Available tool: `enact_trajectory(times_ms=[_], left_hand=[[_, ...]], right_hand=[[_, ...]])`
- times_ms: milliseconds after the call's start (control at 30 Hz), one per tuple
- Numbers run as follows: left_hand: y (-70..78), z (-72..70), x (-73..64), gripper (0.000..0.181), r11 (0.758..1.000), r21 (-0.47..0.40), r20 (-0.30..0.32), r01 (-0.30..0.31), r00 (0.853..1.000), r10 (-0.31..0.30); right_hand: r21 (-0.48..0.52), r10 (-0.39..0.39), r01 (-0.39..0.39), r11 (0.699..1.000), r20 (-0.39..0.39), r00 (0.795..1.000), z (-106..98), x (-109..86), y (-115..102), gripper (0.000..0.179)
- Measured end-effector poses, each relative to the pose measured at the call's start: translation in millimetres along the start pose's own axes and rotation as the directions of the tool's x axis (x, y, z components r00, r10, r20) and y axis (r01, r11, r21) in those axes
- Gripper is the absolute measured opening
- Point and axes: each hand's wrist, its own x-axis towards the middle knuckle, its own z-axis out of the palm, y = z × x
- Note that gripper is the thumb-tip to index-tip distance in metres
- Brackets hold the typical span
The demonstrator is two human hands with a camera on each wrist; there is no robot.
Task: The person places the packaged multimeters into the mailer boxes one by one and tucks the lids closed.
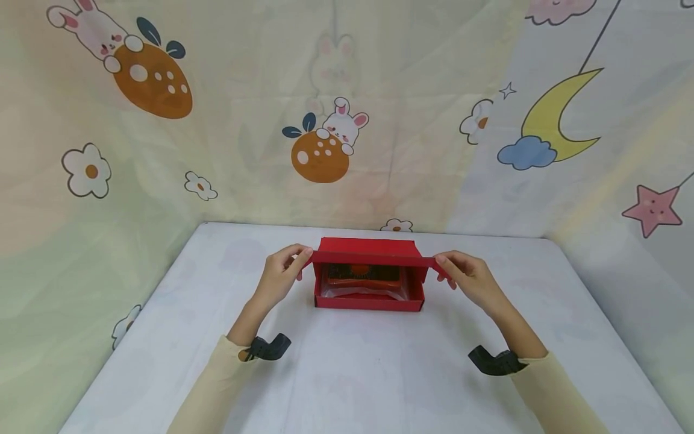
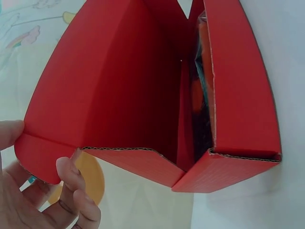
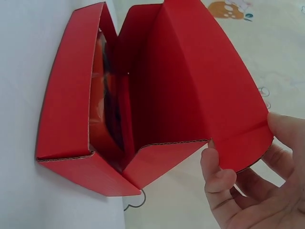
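Observation:
A red cardboard box (image 1: 368, 305) stands on the white table, its hinged lid (image 1: 365, 247) partly raised. Inside lies an orange and black package in clear plastic wrap (image 1: 363, 274). At the lid's left front corner, my left hand (image 1: 283, 271) pinches a small rounded tab (image 2: 40, 160) between thumb and fingers. My right hand (image 1: 468, 277) pinches the matching tab (image 3: 243, 150) at the right corner the same way. Both wrist views show the lid's side flaps standing partly out of the box, and the package seen edge-on behind the front wall.
The white table (image 1: 358, 374) extends around the box. Behind and beside it hangs a pale cloth backdrop (image 1: 244, 120) printed with rabbits, flowers, a moon and a star. A black strap (image 1: 268, 348) is on my left wrist and another black strap (image 1: 494, 361) on my right.

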Motion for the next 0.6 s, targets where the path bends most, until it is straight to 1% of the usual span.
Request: enact_trajectory(times_ms=[267,433,600], left_hand=[[-2.9,0.0,-8.5,0.03,0.999,0.028,0.03,0.016,0.999,-0.017],[-9.4,1.7,-13.7,0.028,0.999,0.037,0.048,0.005,0.999,-0.007],[-11.0,3.3,-17.6,0.027,1.0,0.027,0.06,-0.011,0.998,0.009]], right_hand=[[0.01,-0.003,0.003,1.0,0.051,0.999,0.2,-4.6,2.7,0.037],[0.0,0.009,-0.01,1.0,0.077,0.997,1.3,-7.5,8.2,0.036],[-0.003,0.003,-0.003,1.0,0.087,0.996,2.0,-10.3,10.1,0.036]])
